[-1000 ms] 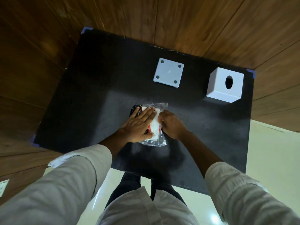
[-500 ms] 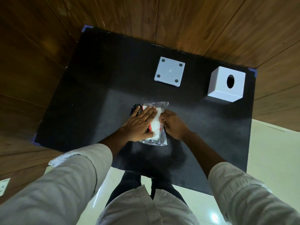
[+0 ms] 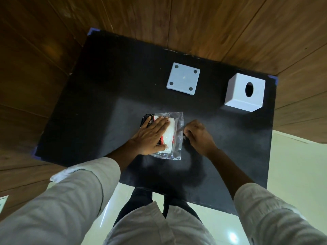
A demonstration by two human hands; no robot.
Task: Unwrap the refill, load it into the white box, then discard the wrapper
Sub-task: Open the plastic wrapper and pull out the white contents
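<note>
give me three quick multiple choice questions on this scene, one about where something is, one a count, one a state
1. Where is the white cube box with the oval hole?
A. far right of the black mat
B. under the left hand
C. off the mat

2. How many dark round feet show on the flat white square panel?
A. two
B. four
C. six

3. What is the left hand doing?
A. lifting the panel
B. pressing flat on the clear plastic-wrapped refill pack
C. hanging free

Key: 1 A, it sits by the mat's far right corner. 2 B, one per corner. 3 B, the palm lies spread on the pack while the right hand pinches at its edge.
</note>
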